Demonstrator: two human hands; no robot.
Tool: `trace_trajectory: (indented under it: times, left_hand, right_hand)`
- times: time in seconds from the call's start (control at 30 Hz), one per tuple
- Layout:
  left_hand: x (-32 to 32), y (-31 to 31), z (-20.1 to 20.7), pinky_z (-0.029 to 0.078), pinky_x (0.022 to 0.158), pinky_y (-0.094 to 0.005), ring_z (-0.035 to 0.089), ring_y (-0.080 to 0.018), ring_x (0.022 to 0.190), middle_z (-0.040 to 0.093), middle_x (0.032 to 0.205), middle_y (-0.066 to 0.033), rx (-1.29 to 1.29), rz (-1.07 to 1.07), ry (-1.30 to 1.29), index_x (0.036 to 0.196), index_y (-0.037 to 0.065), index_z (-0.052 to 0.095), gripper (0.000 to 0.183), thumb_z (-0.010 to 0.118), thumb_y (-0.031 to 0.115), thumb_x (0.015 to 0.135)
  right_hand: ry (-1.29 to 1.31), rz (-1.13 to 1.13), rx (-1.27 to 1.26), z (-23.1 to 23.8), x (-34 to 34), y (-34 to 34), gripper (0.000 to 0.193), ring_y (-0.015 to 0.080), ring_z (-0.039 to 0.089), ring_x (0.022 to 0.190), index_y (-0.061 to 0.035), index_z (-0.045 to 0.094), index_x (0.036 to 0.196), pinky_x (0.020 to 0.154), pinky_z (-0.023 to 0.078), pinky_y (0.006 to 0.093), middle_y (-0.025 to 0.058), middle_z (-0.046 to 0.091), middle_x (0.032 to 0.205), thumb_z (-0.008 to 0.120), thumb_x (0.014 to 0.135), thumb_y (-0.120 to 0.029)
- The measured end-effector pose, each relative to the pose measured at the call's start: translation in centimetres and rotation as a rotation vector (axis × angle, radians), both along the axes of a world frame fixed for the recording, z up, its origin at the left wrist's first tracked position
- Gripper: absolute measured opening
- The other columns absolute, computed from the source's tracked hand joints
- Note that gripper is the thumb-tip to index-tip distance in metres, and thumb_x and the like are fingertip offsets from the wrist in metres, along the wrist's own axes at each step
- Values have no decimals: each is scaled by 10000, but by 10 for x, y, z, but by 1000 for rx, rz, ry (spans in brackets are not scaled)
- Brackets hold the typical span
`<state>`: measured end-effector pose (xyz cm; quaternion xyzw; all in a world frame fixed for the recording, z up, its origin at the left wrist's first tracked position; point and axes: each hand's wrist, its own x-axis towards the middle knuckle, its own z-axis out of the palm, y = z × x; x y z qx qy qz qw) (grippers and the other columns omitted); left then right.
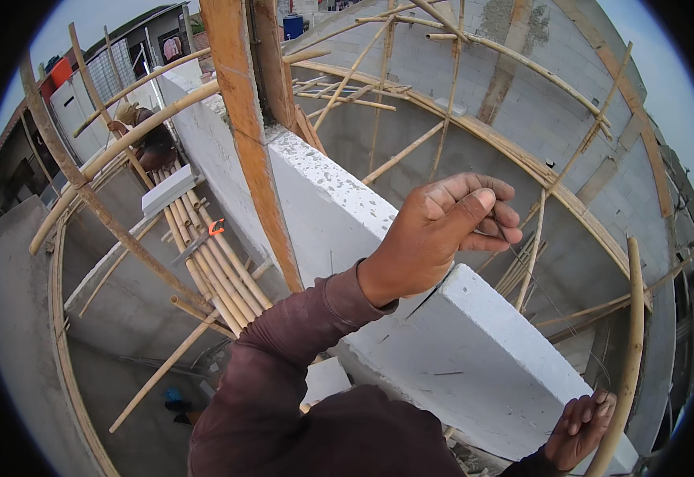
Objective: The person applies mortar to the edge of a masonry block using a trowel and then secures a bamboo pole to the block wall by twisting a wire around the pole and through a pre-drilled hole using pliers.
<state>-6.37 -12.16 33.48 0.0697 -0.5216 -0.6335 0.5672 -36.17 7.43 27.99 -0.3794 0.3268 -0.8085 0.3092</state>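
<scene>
My left hand (450, 230) is raised above the top of a white block wall (327, 187). Its fingers are closed in a pinch on a thin dark wire (552, 304). From there the wire slants down to the right, bending near my right hand (581, 429). That hand is low at the right, over the near end of the wall and beside an upright bamboo pole (631, 334). Its fingers are curled together at the wire's lower end. Between my hands, the nearer white block (514, 334) rises past a gap in the wall's top.
A wooden post (245, 143) stands against the wall. At left, bamboo poles (219, 278) form a platform with an orange-handled tool (200, 241) and a loose white block (168, 191). Another person (154, 143) is beyond. Bamboo scaffolding (506, 155) crosses the right side, with deep drops beneath.
</scene>
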Motion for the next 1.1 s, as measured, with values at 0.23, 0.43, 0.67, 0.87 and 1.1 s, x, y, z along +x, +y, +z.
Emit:
trace_trajectory:
  times: [0.23,0.43,0.67,0.87,1.1]
  left_hand:
    - [-5,12,12,593,804,-339,627,-125,721,581,829,-55,-39,138,-74,1139,-68,531,282,398,161,1041]
    - [2,-3,-7,598,758,-323,593,-87,624,566,733,-31,-228,465,-16,1109,-77,555,333,465,236,1037]
    - [0,-11,-18,601,807,-337,700,-178,817,676,927,-110,-134,320,-220,1216,-69,523,351,466,225,1033]
    - [-34,1,-35,603,812,-396,704,-207,826,688,934,-103,70,-139,130,1260,-50,457,328,428,190,1039]
    - [-45,-18,-26,566,890,-438,701,-198,831,688,869,-76,118,-180,195,1217,-35,503,298,444,193,1035]
  right_hand:
    - [1371,321,425,-28,44,-14,101,124,486,477,9,615,910,500,410,260,47,602,688,555,943,-65]
    - [207,-20,230,-6,34,4,172,67,426,530,9,596,898,481,345,216,8,490,643,599,938,-157]
    - [907,42,538,-25,29,20,87,165,584,631,26,674,883,599,465,290,113,654,753,646,886,-57]
    - [336,-341,591,-55,23,38,171,57,454,543,-3,636,833,519,372,217,14,562,672,612,947,-128]
    - [157,348,94,-32,23,78,166,99,511,541,21,661,798,512,386,236,61,597,640,625,905,-101]
